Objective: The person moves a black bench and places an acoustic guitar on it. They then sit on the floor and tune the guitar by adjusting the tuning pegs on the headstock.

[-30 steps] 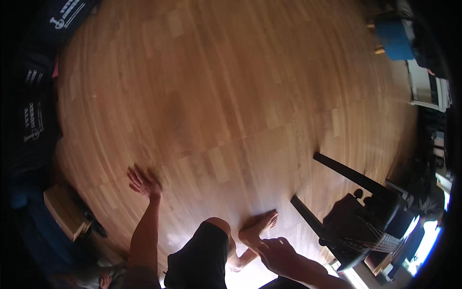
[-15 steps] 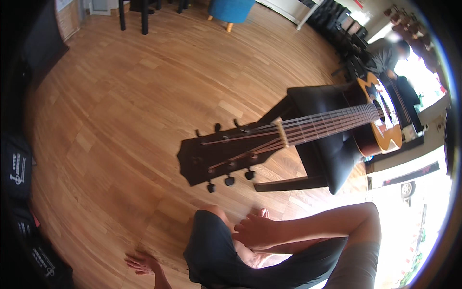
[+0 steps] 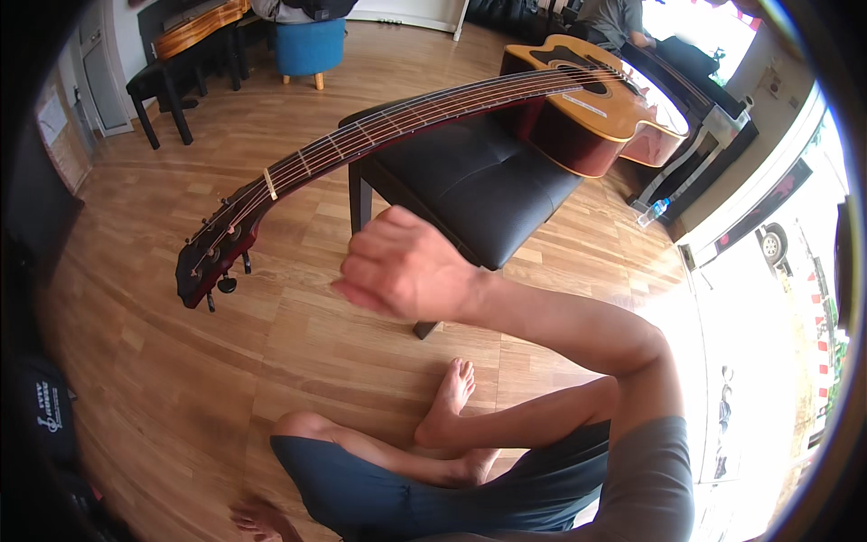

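Note:
An acoustic guitar [image 3: 591, 113] lies on a black padded bench [image 3: 470, 172], its top facing up. The neck [image 3: 361, 135] reaches out past the bench to the left, ending in a dark headstock [image 3: 217, 244] with tuning pegs in mid-air. My right hand [image 3: 402, 266] is raised in front of the bench, below the neck and apart from it. Its fingers are curled into a fist, and no object shows in it. At the lower left my left hand [image 3: 257, 519] rests on the wooden floor [image 3: 181, 388], fingers apart.
My bent legs and bare foot [image 3: 452, 393] are before the bench. A blue round stool [image 3: 312, 47] and a black bench with a wooden instrument [image 3: 200, 29] stand at the back. A plastic bottle [image 3: 654, 212] is at right. Another person [image 3: 614, 23] sits far right.
My right hand has risen from my leg toward the bench, its fingers now curled. The view has shifted, so the guitar and bench sit differently in it. My left hand stays on the floor.

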Tool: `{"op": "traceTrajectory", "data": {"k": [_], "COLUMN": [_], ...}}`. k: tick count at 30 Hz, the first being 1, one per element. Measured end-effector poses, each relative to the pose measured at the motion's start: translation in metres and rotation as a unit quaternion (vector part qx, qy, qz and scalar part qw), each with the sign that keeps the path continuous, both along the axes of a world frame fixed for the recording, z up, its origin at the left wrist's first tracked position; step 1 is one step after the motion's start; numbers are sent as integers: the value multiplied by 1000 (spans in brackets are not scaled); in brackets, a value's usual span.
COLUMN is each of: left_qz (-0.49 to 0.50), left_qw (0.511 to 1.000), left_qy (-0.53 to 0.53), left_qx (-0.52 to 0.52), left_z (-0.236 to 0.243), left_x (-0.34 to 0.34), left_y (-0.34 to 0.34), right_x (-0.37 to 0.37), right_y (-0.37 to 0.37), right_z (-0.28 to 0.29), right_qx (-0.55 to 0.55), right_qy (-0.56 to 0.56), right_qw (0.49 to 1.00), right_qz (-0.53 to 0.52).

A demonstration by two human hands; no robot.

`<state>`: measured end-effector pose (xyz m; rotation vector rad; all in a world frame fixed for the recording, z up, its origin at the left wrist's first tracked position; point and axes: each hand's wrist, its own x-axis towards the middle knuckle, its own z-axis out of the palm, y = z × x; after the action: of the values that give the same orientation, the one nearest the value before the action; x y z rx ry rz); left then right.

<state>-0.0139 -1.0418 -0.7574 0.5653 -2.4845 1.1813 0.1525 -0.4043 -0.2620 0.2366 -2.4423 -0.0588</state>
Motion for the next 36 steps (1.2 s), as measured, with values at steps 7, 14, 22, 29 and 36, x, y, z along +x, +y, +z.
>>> {"op": "traceTrajectory", "data": {"k": [7,14,22,29,36], "left_qz": [83,64,-263,-422,-747], "left_qw": [956,997,639,444,229], "left_qy": [-128,-33,-84,-179,-221], "left_qx": [251,33,718,770,584], "left_z": [18,1,117,404,462], "left_x": [10,-9,-55,46,123], "left_y": [50,18,44,307,560], "right_x": [63,69,80,90,115], "right_y": [31,27,41,44,52], "right_z": [14,19,2,-13,-38], "right_qx": [16,-81,-65,-143,-212], "right_qy": [-31,-100,-58,63,155], "right_qw": [930,913,923,952,948], "right_qz": [-365,-387,-375,-264,-180]}}
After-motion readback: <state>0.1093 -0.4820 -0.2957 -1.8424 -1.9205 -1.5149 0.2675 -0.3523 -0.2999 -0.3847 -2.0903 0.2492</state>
